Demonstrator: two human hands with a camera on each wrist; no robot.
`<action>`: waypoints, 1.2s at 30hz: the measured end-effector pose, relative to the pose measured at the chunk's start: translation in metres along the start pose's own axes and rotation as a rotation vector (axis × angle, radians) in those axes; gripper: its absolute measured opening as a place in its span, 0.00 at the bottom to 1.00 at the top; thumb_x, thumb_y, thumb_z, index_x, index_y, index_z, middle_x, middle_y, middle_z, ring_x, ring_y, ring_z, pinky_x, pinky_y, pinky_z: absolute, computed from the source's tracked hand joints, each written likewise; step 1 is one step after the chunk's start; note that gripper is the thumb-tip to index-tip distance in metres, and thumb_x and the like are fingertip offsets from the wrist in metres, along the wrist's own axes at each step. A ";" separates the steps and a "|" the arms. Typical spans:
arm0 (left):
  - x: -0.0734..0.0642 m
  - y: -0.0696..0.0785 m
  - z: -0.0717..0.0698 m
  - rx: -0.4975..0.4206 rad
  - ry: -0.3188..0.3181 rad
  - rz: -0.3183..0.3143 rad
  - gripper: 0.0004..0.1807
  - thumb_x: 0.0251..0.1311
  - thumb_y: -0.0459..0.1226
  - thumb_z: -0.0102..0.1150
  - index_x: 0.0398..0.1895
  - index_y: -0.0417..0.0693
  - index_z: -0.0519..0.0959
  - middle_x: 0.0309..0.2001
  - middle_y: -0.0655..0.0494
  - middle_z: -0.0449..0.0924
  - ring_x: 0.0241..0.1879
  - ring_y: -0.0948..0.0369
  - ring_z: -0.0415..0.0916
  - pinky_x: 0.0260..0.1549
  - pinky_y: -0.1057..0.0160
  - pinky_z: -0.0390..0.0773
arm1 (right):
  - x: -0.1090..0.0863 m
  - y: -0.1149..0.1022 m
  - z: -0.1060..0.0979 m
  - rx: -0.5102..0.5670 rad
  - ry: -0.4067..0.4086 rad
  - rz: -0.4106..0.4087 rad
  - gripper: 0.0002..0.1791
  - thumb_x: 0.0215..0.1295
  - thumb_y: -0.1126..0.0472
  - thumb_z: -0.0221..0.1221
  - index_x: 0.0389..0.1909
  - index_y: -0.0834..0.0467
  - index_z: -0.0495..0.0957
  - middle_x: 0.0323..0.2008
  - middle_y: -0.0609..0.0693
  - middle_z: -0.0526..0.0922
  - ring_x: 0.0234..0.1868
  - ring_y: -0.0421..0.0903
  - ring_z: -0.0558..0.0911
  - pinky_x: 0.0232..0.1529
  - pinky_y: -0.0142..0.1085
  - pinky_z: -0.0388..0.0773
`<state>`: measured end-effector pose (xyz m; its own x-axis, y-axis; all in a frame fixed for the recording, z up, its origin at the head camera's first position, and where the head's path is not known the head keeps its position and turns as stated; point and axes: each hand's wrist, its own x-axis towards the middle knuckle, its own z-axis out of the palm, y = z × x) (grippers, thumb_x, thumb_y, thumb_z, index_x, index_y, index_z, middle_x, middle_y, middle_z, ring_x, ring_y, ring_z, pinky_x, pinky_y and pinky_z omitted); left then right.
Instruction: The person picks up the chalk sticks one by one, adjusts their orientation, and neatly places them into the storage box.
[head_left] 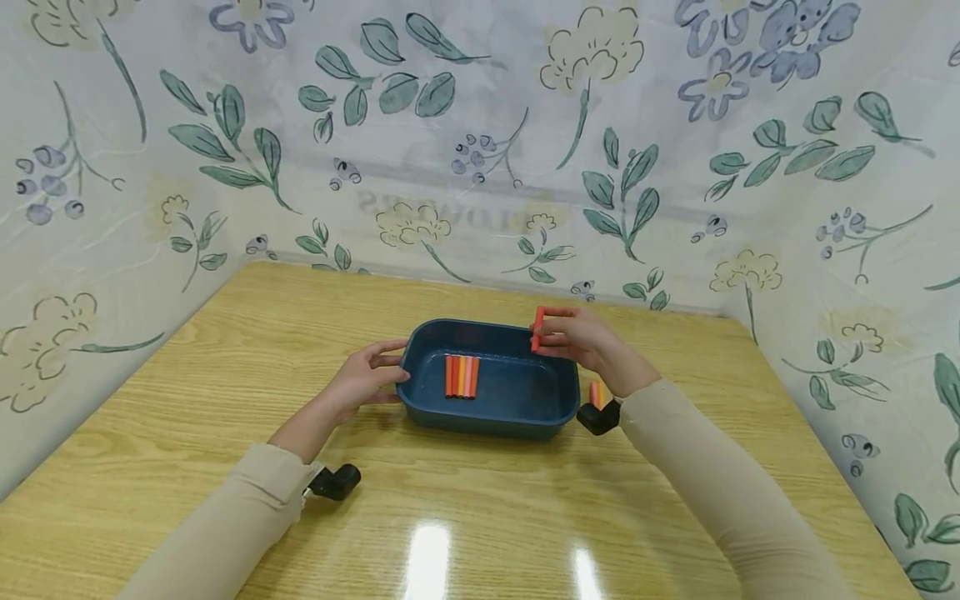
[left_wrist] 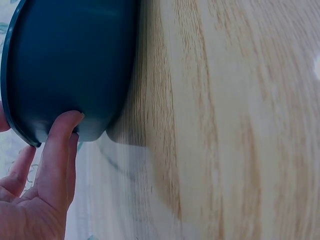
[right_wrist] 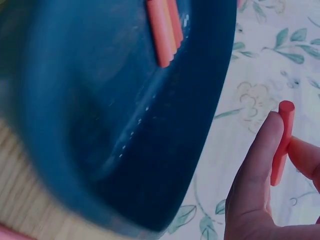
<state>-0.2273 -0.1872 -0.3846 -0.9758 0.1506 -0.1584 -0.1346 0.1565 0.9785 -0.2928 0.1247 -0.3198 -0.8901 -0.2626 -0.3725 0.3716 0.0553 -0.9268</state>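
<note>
A dark blue rectangular tub with rounded corners stands on the table. My left hand grips its left end, thumb at the rim and fingers against the outer wall. Over the tub's far right corner, my right hand pinches a red round stick with flat ends, held nearly upright between thumb and fingers. Inside the tub, left of the middle, several red, orange and pink sticks lie side by side in a row.
Just outside the tub's right end, partly behind the right wrist, lie a pink and an orange stick. The wooden table backs onto a flower-patterned cloth. Black wrist mounts hang under both sleeves.
</note>
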 end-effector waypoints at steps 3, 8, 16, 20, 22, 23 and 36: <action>0.000 0.000 0.000 -0.003 0.000 -0.004 0.32 0.61 0.28 0.52 0.69 0.40 0.56 0.62 0.32 0.60 0.50 0.43 0.74 0.40 0.51 0.80 | 0.005 -0.003 0.007 0.028 0.004 0.037 0.30 0.64 0.70 0.54 0.66 0.62 0.59 0.56 0.65 0.71 0.48 0.56 0.78 0.44 0.40 0.79; 0.002 -0.001 0.001 -0.004 0.003 -0.009 0.32 0.60 0.28 0.53 0.69 0.40 0.57 0.62 0.32 0.61 0.50 0.43 0.74 0.39 0.52 0.80 | 0.014 -0.005 0.019 0.043 0.004 0.090 0.28 0.62 0.72 0.56 0.64 0.63 0.63 0.47 0.59 0.75 0.37 0.49 0.80 0.42 0.39 0.80; 0.001 0.000 0.002 0.001 0.004 -0.012 0.32 0.61 0.28 0.52 0.69 0.41 0.57 0.62 0.32 0.61 0.50 0.43 0.74 0.40 0.51 0.80 | 0.032 -0.001 0.035 -0.021 -0.052 0.163 0.25 0.61 0.73 0.56 0.61 0.68 0.65 0.42 0.59 0.76 0.36 0.49 0.79 0.45 0.40 0.79; 0.000 0.001 0.001 0.004 0.007 -0.011 0.32 0.61 0.28 0.52 0.69 0.41 0.57 0.62 0.32 0.61 0.49 0.44 0.75 0.40 0.51 0.80 | 0.040 0.005 0.042 -0.057 -0.099 0.188 0.18 0.61 0.74 0.55 0.53 0.73 0.70 0.40 0.60 0.75 0.36 0.50 0.79 0.47 0.41 0.79; 0.000 0.001 0.001 0.002 0.005 -0.008 0.33 0.61 0.28 0.52 0.69 0.40 0.56 0.62 0.32 0.60 0.49 0.45 0.75 0.40 0.51 0.80 | 0.044 0.008 0.044 -0.080 -0.111 0.202 0.15 0.61 0.74 0.55 0.49 0.73 0.71 0.39 0.60 0.75 0.36 0.50 0.79 0.46 0.41 0.79; 0.000 0.001 0.001 0.003 0.003 -0.007 0.33 0.61 0.29 0.52 0.69 0.40 0.56 0.62 0.32 0.60 0.49 0.45 0.75 0.40 0.51 0.80 | 0.045 0.009 0.045 -0.094 -0.109 0.210 0.14 0.60 0.74 0.55 0.47 0.73 0.72 0.39 0.60 0.76 0.36 0.51 0.79 0.45 0.40 0.80; -0.002 0.003 0.001 -0.004 -0.003 -0.006 0.33 0.61 0.28 0.52 0.70 0.40 0.56 0.62 0.32 0.60 0.50 0.43 0.73 0.41 0.50 0.79 | 0.055 0.019 0.058 -0.236 -0.109 0.338 0.14 0.59 0.76 0.56 0.46 0.74 0.74 0.31 0.60 0.77 0.27 0.50 0.81 0.34 0.38 0.83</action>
<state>-0.2255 -0.1860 -0.3816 -0.9745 0.1526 -0.1647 -0.1412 0.1537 0.9780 -0.3194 0.0551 -0.3555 -0.6907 -0.2918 -0.6616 0.5558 0.3710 -0.7439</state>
